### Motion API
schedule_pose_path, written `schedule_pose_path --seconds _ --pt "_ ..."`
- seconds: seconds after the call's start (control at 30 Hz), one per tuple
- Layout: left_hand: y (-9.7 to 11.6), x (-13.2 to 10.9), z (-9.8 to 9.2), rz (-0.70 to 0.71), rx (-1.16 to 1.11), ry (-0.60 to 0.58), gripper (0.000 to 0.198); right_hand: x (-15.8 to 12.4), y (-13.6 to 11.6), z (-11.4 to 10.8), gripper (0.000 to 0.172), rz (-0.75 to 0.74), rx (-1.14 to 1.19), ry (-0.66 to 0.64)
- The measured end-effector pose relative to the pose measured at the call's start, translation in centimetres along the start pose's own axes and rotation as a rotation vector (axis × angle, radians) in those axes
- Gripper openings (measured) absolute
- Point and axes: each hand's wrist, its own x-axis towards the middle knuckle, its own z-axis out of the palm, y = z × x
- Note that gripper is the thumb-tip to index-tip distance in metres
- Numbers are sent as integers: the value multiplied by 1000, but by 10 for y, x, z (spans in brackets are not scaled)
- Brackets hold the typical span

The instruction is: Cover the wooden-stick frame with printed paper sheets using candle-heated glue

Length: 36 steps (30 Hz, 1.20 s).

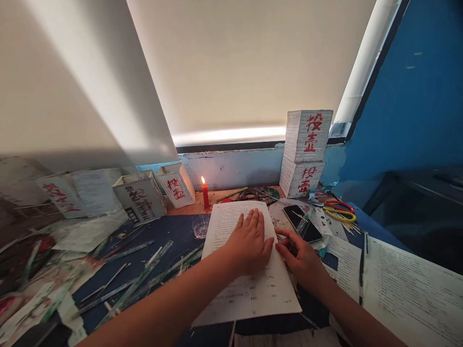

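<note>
A printed sheet of paper (231,221) lies on the dark blue tabletop in front of me. My left hand (249,243) rests flat on it, palm down, with the fingers stretched toward its far edge. At the sheet's right edge is my right hand (298,258), with curled fingers. Its thumb and forefinger tips meet the paper's edge, and the other fingers are partly hidden. Just beyond this hand lies a black phone (303,223). A lit red candle (206,195) stands upright past the sheet's far left corner, near a small clear dish (201,226).
Paper-covered boxes with red characters stand at the back left (176,185) and are stacked at the back right (309,135). Scissors with red and yellow handles (340,212) lie at right. Clear plastic strips (144,270) and scraps litter the left. More printed sheets (408,284) lie right.
</note>
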Motion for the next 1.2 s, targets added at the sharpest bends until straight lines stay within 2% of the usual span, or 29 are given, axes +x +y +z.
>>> schedule_pose_path --seconds 0.17,0.4,0.77,0.97,1.2 --pt "-6 11 3 -8 4 14 78 1 4 0 42 0 17 -7" --pt "-1 5 5 2 9 33 77 1 2 0 42 5 11 -2" --pt "15 -34 -1 61 -50 28 87 2 7 -1 42 -38 -19 7" --pt "29 -59 -8 50 -117 7 94 3 8 -1 40 -13 -10 9" --pt "41 -81 -3 41 -190 -2 102 0 7 -2 40 -15 -2 25"
